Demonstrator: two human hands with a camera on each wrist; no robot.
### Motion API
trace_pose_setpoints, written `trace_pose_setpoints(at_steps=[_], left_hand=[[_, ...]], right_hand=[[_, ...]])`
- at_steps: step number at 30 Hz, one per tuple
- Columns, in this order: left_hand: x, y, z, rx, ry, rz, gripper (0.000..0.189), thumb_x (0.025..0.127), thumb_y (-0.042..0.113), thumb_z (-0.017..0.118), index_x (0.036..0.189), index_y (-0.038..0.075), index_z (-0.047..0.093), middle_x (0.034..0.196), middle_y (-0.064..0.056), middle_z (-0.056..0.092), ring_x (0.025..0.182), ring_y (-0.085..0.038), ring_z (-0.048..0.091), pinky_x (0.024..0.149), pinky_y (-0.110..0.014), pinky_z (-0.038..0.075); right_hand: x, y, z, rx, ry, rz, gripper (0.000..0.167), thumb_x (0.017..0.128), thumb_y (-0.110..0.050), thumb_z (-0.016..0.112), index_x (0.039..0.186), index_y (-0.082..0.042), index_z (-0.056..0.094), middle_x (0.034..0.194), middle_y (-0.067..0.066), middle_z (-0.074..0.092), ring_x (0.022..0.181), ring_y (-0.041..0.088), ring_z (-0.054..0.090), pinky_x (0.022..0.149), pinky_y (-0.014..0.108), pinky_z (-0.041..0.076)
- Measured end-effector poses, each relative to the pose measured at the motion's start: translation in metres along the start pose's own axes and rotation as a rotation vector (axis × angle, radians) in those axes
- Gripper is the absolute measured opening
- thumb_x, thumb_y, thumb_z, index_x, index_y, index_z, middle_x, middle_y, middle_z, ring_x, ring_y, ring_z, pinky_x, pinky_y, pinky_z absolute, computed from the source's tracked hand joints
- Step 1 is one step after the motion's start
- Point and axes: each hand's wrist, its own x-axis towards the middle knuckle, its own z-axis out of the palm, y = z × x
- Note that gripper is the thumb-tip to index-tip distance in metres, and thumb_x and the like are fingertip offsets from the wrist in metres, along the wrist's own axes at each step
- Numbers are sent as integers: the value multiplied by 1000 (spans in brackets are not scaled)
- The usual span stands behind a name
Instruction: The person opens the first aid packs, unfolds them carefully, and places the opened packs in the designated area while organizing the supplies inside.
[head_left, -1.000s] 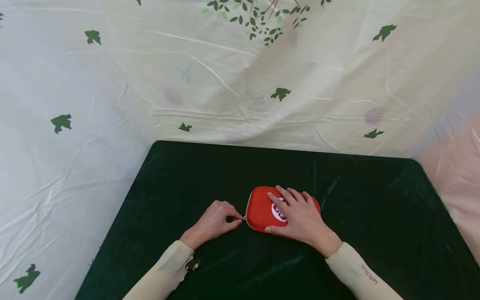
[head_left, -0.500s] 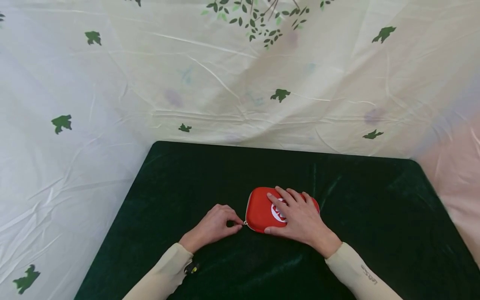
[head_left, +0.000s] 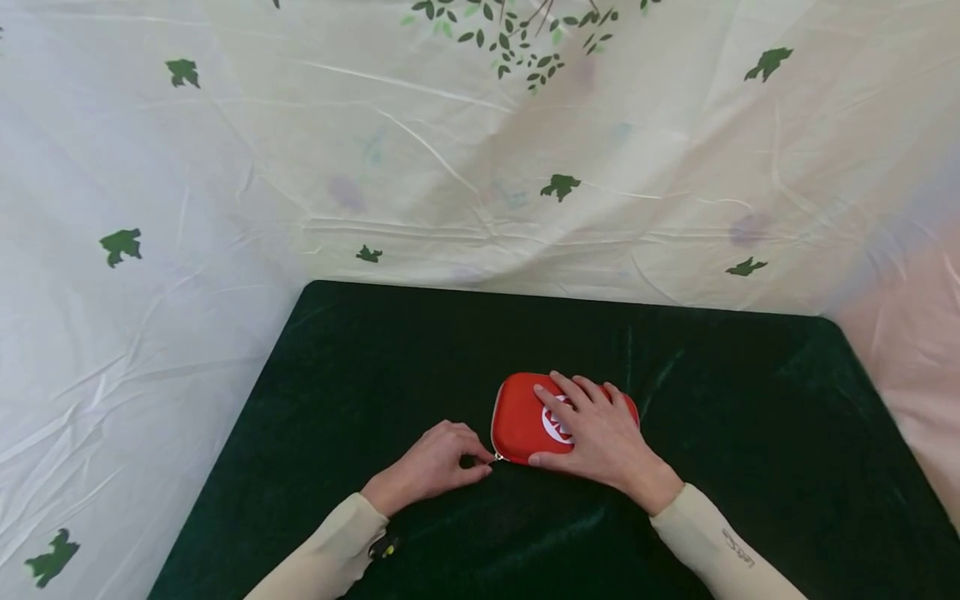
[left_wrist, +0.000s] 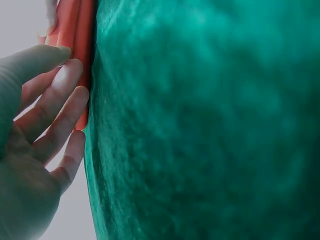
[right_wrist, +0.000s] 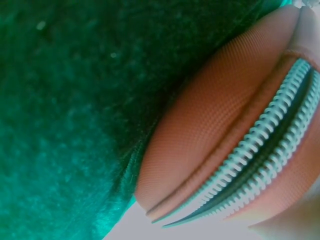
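A red zippered case [head_left: 516, 417] with a round white emblem [head_left: 553, 421] lies flat on the green cloth. My right hand [head_left: 603, 437] rests over its right half, fingers spread on the lid, partly covering the emblem. At the case's near left corner, my left hand [head_left: 433, 468] pinches the small metal zipper pull [head_left: 498, 457] between thumb and fingertips. The left wrist view has the left hand [left_wrist: 47, 112] beside the case's edge, with the pull hidden. In the right wrist view, the metal zipper teeth [right_wrist: 252, 150] stand parted along the side of the case.
Dark green velvety cloth [head_left: 405, 350] covers the table around the case. Behind it and to the left hangs pale fabric [head_left: 450, 167] printed with green birds and leaves. A small dark object [head_left: 382, 547] sits at the left sleeve's cuff.
My left hand has moved toward me with the zipper pull, along the case's left side to the near left corner. The right hand and the case have stayed put.
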Motion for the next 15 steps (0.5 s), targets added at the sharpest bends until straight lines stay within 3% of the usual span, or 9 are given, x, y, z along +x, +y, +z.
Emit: trace_pose_setpoints(at_steps=[15], left_hand=[[1,6,10,5,-10,72,21,96,27,75,115,20,77,99,17,71,91,9,61,90,-25,51]], right_hand=[[-1,0,5,2,30,-13,98,82,-88,53,160,-30,41,165,8,35,139,39,40,107,71,34]])
